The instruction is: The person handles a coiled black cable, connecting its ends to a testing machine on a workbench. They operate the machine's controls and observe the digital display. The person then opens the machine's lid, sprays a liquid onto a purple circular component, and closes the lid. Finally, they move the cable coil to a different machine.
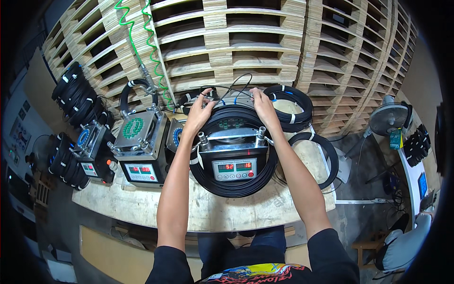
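A large coil of black cable [230, 190] hangs around a polishing machine [235, 169] with a lit digital panel, right in front of me. Behind the machine's top, my left hand [200, 112] pinches a thin black cable [218, 88] between thumb and fingers. Across from it, my right hand [263, 105] has its fingertips closed on the cable too. A loose loop of the cable rises between both hands. Small blue connectors [223, 102] show near the far edge of the machine, partly hidden by the coil.
To the left stand a second polishing machine [140, 142] with a green-dotted plate and a smaller machine [89, 146]. More black coils [291, 106] lie at right on the wooden table [227, 213]. Wooden pallets [231, 38] rise behind; a fan [388, 118] and a seated person [407, 248] are at right.
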`<state>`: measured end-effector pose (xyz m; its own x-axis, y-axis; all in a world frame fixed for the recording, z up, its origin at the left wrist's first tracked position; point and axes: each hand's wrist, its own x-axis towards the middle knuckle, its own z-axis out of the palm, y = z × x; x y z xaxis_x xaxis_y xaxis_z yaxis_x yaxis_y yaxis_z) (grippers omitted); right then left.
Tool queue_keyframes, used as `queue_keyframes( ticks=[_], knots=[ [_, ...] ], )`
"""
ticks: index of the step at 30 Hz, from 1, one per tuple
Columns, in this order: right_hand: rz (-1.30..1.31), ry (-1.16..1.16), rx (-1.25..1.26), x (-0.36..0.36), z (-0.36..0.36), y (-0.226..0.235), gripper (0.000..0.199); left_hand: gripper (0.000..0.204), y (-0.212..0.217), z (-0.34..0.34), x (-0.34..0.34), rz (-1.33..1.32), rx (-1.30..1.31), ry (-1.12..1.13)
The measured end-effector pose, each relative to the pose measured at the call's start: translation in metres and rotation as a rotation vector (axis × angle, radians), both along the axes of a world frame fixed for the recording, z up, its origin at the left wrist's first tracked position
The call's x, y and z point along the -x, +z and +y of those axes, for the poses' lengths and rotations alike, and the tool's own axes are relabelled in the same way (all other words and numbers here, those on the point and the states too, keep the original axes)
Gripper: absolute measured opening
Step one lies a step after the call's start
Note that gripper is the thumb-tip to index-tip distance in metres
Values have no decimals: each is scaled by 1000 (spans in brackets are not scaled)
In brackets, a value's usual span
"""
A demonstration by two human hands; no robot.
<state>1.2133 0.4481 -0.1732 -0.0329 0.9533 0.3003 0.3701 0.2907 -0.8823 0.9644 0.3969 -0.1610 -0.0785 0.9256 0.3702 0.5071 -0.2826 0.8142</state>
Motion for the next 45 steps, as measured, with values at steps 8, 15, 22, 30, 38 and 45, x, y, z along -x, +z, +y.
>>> queue_keyframes(
  ticks=[8,15,22,30,38,45],
  knots=[
    [-32,-58,19,-4,2,1,66,56,1,-1,-3,-25,-12,-9],
    [17,-66,-89,0,6,-8,60,56,-7,7,2,-19,11,39],
    [6,34,-194,-1,9,-12,54,60,-6,6,1,-46,60,135],
    [29,13,-39,-1,-3,0,54,56,13,-13,-9,-15,56,193],
    [-119,-95,-79,-5,-2,-4,72,53,5,-6,-6,-52,58,131],
    [-23,11,-99,-1,1,-4,59,52,-6,3,2,-76,66,103]
  ],
)
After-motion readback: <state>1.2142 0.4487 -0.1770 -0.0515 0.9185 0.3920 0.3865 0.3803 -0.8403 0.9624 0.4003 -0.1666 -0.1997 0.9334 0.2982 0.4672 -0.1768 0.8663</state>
